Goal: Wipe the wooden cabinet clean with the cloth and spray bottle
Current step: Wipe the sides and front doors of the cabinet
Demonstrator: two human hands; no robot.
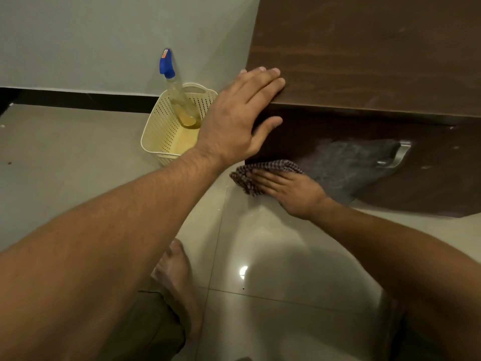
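Left hand [234, 118] flat, fingers straight, on cabinet [364, 61] top edge; right hand [291, 194] presses checked cloth [244, 175] flat-fingered against cabinet front

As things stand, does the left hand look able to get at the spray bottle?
Probably yes: the left hand lies flat on a corner of the wooden cabinet, holding nothing, and the spray bottle leans in the basket beside it, nothing between.
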